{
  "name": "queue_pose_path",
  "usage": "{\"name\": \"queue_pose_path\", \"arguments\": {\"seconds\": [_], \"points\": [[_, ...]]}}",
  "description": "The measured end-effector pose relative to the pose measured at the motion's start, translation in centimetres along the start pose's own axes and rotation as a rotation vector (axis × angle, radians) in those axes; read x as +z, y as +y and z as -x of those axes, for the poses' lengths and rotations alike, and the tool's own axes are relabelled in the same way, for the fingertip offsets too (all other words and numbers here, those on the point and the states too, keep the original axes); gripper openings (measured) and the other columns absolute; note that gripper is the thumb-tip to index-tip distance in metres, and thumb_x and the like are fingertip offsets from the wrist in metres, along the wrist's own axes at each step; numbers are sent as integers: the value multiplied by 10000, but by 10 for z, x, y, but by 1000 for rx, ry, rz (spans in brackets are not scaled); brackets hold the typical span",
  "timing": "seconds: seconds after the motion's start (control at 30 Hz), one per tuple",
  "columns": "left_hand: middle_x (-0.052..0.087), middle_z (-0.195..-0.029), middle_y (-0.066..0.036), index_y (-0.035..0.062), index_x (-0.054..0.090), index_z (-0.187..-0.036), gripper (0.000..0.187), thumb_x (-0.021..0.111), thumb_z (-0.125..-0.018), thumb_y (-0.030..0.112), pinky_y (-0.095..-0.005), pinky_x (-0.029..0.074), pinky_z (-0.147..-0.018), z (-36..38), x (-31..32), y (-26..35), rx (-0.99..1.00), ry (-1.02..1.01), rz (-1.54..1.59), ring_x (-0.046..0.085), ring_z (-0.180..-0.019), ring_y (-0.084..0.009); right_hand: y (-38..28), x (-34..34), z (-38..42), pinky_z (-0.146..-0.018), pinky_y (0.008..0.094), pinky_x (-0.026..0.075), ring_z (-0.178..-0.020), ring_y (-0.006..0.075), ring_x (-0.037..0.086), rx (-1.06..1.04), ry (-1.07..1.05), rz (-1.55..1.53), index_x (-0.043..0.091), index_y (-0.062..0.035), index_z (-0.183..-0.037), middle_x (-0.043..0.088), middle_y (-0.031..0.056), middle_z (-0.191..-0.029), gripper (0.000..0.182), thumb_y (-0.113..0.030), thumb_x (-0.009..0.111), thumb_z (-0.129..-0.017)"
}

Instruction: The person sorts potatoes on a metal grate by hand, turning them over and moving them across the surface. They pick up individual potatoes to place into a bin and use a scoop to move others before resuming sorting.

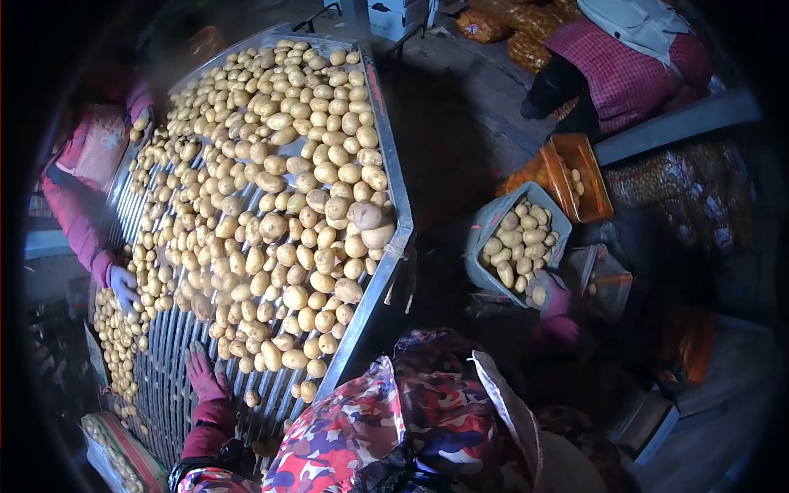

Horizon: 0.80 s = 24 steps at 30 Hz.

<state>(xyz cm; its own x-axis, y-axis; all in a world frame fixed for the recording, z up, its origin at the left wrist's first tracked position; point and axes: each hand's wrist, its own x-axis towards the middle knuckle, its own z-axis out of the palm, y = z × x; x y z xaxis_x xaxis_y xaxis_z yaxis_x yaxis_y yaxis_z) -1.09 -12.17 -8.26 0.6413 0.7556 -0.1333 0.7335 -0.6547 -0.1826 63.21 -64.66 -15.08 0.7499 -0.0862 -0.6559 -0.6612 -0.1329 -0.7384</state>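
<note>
My left hand [205, 374], in a pink glove with greyish fingertips, lies flat with its fingers out on the slatted metal sorting rack [185, 411]. Just beyond and to its right, potatoes [271, 226] of mixed sizes cover the slats. My right hand [558, 300], also gloved in pink, is at the near right rim of a grey-green bag [479, 255] of larger potatoes. Its fingers seem closed around a pale potato [538, 294], though shadow blurs the grip.
A co-worker's gloved hand [125, 289] touches small potatoes at the rack's left side. An orange crate [604, 201] stands behind the bag, and a clear bin [612, 287] is to its right. Another person [629, 66] bends over at the upper right. A filled sack [119, 452] sits lower left.
</note>
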Motion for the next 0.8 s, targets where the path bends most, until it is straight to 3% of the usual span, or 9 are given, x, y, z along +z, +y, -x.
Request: {"name": "queue_pose_path", "arguments": {"seconds": [0.07, 0.1, 0.17, 0.23, 0.3, 0.33, 0.47, 0.6, 0.8], "points": [[263, -1601, -242, -24, 296, -1519, 719, 528, -919, 299, -533, 203, -1204, -1, 2, -1, 33, 37, 1, 243, -1459, -473, 6, -3, 1, -633, 288, 525, -705, 149, 654, -259, -108, 141, 689, -45, -1179, 723, 78, -949, 347, -228, 709, -884], [261, -1604, -239, -25, 297, -1518, 710, 520, -929, 302, -530, 204, -1204, -1, 3, -2, 42, 52, -2, 244, -1461, -469, 10, -1, 0, -633, 288, 525, -705, 149, 654, -255, -104, 139, 689, -45, -1179, 723, 78, -949, 347, -228, 709, -884], [259, -1606, -236, -26, 298, -1518, 700, 511, -938, 304, -527, 205, -1204, -2, 1, -2, 53, 67, -7, 244, -1463, -465, 14, 17, -3, -678, 272, 519, -740, 125, 637, -407, -77, 580, 675, -62, -1212, 716, 75, -931, 379, -191, 725, -860], [266, -1605, -234, -23, 300, -1519, 698, 505, -944, 316, -524, 206, -1204, -2, -1, 0, 77, 80, -13, 244, -1468, -454, 6, 40, 3, -783, 324, 543, -847, 202, 688, -245, -71, 711, 675, -79, -1207, 733, 116, -966, 425, -262, 737, -829], [268, -1604, -234, -22, 301, -1519, 696, 501, -946, 319, -522, 206, -1205, -1, -2, 0, 71, 69, -20, 243, -1471, -450, -5, 66, 13, -843, 418, 545, -974, 320, 695, -490, -24, 1384, 673, -97, -1207, 731, 166, -1022, 498, -358, 738, -789], [271, -1602, -235, -21, 301, -1520, 695, 497, -948, 321, -520, 206, -1206, -1, -1, -2, 66, 59, -26, 242, -1473, -446, -4, 70, 5, -864, 490, 536, -1022, 414, 663, -482, -71, 1321, 694, -122, -1150, 710, 203, -1060, 497, -421, 732, -755], [271, -1601, -234, -14, 291, -1527, 709, 501, -944, 329, -520, 203, -1208, -2, 6, -1, 35, 51, -35, 244, -1472, -447, -6, 77, 2, -859, 504, 535, -1003, 413, 665, -556, -99, 1361, 709, -75, -1034, 702, 223, -1031, 515, -543, 646, -829], [272, -1595, -241, 4, 276, -1540, 750, 529, -920, 343, -522, 199, -1211, 0, 14, -12, 23, 41, -45, 241, -1467, -458, 12, 79, -14, -907, 509, 518, -1054, 423, 644, -573, -82, 1389, 696, -70, -1073, 680, 247, -1100, 560, -581, 585, -871], [283, -1584, -250, 0, 280, -1538, 783, 560, -886, 331, -525, 206, -1206, -1, 10, -8, -36, -22, -40, 243, -1464, -459, -10, 99, 9, -931, 498, 508, -1125, 415, 615, -368, -48, 1454, 697, -68, -1077, 639, 255, -1206, 592, -587, 689, -792]]}}
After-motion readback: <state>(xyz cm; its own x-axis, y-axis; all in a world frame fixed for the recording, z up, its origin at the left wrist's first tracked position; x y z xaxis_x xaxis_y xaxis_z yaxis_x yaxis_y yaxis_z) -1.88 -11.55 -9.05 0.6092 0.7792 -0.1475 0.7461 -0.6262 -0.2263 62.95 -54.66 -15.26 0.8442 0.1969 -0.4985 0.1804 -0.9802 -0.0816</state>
